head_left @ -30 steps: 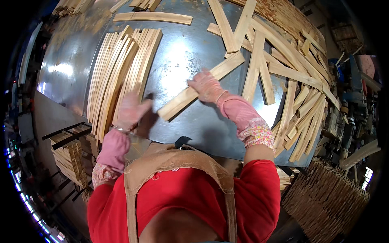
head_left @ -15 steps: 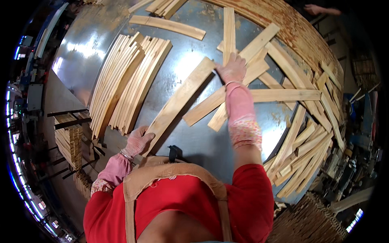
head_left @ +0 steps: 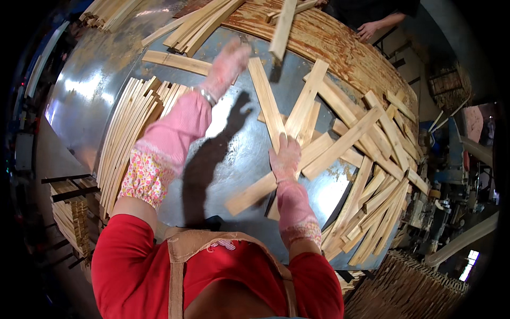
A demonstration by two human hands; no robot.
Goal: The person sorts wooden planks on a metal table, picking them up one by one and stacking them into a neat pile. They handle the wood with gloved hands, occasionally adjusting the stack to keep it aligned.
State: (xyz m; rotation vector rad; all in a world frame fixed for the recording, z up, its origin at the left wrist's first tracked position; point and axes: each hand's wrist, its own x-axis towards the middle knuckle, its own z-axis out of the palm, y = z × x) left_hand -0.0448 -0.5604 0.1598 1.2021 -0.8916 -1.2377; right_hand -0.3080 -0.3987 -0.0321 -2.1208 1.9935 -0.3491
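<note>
The right hand (head_left: 287,157) lies over a pale wooden slat (head_left: 249,194), thumb set off from the fingers, though whether it grips the wood or only presses on it I cannot tell; the left hand (head_left: 228,64) reaches farther out, raised above the table, its fingers loosely spread (motion blur softens them, but the shadow (head_left: 241,103) on the metal shows them apart). Nearest the body is a tan apron (head_left: 212,242) over a red shirt (head_left: 125,260). Beyond it spreads the metal tabletop (head_left: 234,165), with a row of slats (head_left: 122,138) side by side at the left, partly behind the left forearm, and a jumbled pile (head_left: 366,212) at the right. Past the right hand, more slats (head_left: 305,101) cross one another. Close to the left hand, a single slat (head_left: 172,60) lies crosswise, with a small bundle (head_left: 204,24) beyond. Along the far edge runs a worn wooden board (head_left: 340,42), and a co-worker's hand (head_left: 366,30) shows just past it.
</note>
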